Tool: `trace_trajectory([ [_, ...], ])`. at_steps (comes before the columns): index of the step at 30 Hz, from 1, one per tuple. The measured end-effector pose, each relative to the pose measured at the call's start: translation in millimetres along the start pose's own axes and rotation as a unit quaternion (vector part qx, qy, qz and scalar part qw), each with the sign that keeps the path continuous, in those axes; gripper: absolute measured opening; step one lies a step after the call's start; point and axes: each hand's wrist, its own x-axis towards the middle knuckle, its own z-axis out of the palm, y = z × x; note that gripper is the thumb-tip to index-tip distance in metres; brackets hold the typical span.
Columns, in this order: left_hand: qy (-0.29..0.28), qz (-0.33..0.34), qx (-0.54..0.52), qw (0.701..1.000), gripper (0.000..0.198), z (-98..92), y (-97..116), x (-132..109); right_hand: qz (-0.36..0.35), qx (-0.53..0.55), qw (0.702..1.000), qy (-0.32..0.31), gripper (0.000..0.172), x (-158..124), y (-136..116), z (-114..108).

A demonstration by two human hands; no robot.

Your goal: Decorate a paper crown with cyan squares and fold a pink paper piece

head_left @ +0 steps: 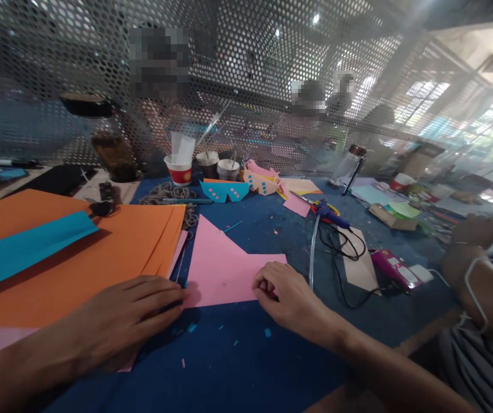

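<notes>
The left hand [139,307] is stretching palm-down — fingers extended, touching pink paper [224,267]. The right hand [287,295] is curling at it — pinch unclear.

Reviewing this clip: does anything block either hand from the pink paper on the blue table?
Nothing visible does. The left hand has its fingers at the near left corner of the pink paper, and the right hand is at its near right part. The glue gun lies farther right, not between.
</notes>
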Motion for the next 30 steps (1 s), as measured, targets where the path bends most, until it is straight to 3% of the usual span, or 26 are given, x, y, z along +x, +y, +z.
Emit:
trace_trajectory([
  [11, 0.061, 0.034, 0.059, 0.996, 0.05, -16.8, 6.6, 15.4, 0.004, 0.002, 1.0, -0.001, 0.017, 1.0, 1.7, 3.1],
  [14, 0.104, 0.003, 0.079, 0.991, 0.052, -20.9, 17.8, 34.4, -0.001, 0.002, 1.0, 0.002, 0.017, 2.2, 1.6, 3.5],
  [15, 0.144, -0.019, 0.071, 0.987, 0.052, -20.1, 23.0, 43.8, -0.002, 0.0, 1.0, 0.001, 0.017, 2.5, 1.3, 3.5],
  [17, 0.142, -0.067, 0.042, 0.987, 0.059, -13.7, 33.2, 63.3, -0.003, -0.005, 1.0, -0.003, 0.017, 2.8, 0.5, 3.4],
  [20, 0.138, -0.09, 0.049, 0.985, 0.052, 5.6, 41.1, 82.1, 0.003, -0.011, 1.0, -0.004, 0.016, 3.0, -1.0, 3.4],
  [25, 0.109, -0.128, 0.031, 0.985, 0.042, 32.0, 35.6, 76.3, 0.018, -0.018, 1.0, 0.005, 0.015, 3.5, -0.2, 5.7],
  [30, 0.092, -0.149, -0.006, 0.985, 0.043, 31.1, 31.4, 72.4, 0.012, -0.062, 0.998, 0.031, 0.015, 5.9, 4.7, 8.4],
])
